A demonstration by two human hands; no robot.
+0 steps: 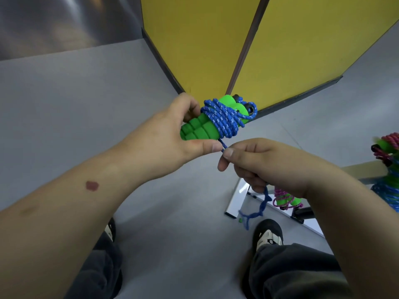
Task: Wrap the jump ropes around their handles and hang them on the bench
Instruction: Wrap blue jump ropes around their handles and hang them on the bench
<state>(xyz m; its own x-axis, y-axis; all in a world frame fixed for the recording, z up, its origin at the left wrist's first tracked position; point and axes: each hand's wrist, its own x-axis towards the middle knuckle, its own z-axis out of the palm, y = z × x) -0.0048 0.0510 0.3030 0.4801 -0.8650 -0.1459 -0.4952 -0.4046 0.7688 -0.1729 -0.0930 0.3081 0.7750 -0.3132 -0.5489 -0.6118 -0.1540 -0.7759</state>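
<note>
The green handles [197,128] are gripped in the left hand [164,141], with fingers and thumb curled around their ribbed end, held in the air above the grey floor [86,104]. The blue rope [224,118] is already wound many times around the upper part of the handles. Its free end is pinched between thumb and finger of the right hand [265,162], just below the handles, and the rest of the tail hangs down under this hand. Other wrapped ropes [386,152] are seen at the right edge, on what seems to be the bench [356,171]. If the pinched end is released before it is tucked, the coils could be loosened and slip off, because nothing locks them yet
</note>
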